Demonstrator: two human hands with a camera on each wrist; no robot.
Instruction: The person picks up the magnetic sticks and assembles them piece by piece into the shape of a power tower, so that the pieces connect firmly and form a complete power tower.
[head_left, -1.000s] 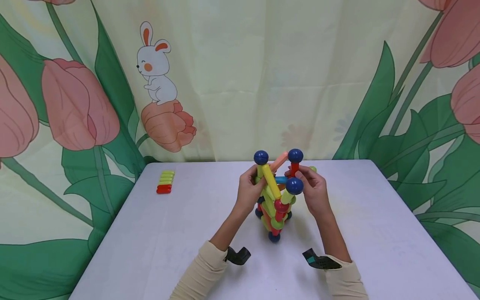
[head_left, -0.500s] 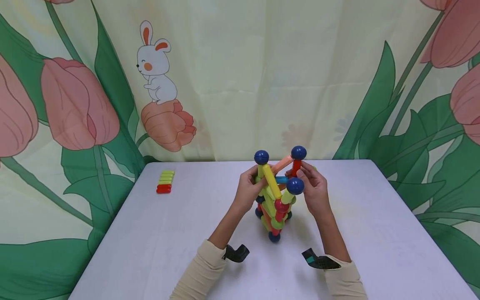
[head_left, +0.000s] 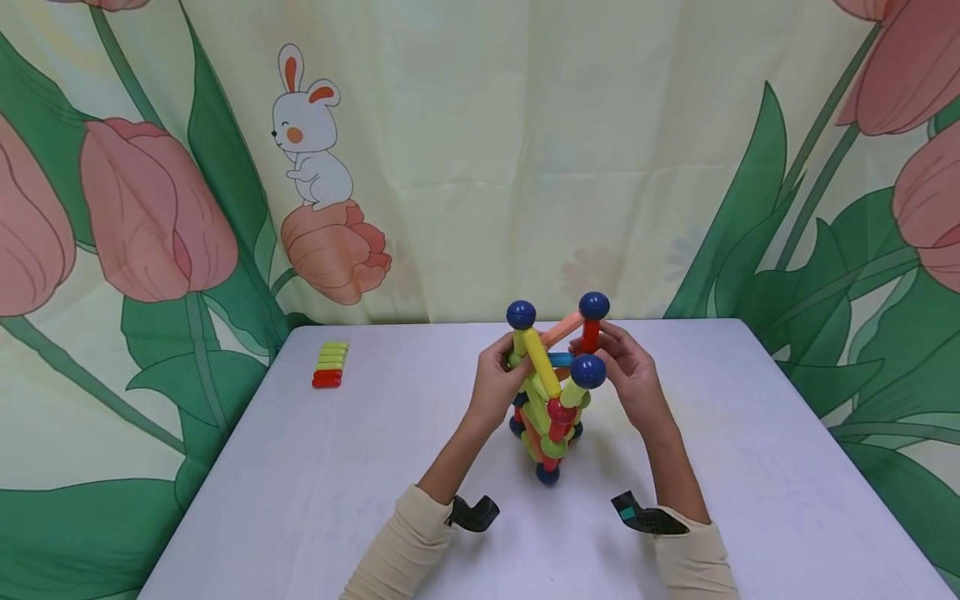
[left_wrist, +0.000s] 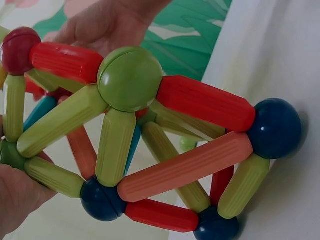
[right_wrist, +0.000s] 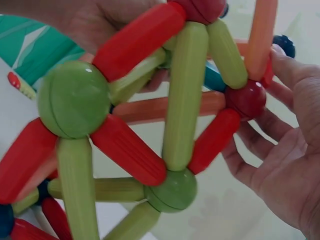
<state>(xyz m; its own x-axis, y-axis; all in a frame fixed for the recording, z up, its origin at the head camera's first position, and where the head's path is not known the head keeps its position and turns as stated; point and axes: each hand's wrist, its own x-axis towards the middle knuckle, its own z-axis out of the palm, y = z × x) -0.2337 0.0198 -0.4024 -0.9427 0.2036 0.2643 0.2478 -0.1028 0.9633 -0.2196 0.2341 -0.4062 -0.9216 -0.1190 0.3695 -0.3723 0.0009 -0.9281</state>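
Observation:
A tall structure of magnetic rods and balls [head_left: 536, 412] stands on the white table. My left hand [head_left: 498, 379] grips its upper left side, beside the yellow rod [head_left: 542, 364]; in the left wrist view, those fingers are around a green ball [left_wrist: 11, 155]. At the upper right, my right hand [head_left: 636, 379] pinches a red rod [head_left: 591, 336] topped by a dark blue ball [head_left: 594, 305]. A salmon rod [head_left: 562, 329] slopes up to that ball. In the right wrist view, the right thumb lies just above a red ball [right_wrist: 246, 99]. The right fingertips are partly hidden.
Several loose yellow-green rods [head_left: 332, 354] and red rods [head_left: 327, 378] lie in a row at the table's back left. A curtain [head_left: 480, 167] printed with tulips and a rabbit hangs behind the table [head_left: 300, 492].
The red rod and its blue ball have shifted slightly up and right, and the salmon rod's upper end has moved with them. My left hand stays in place.

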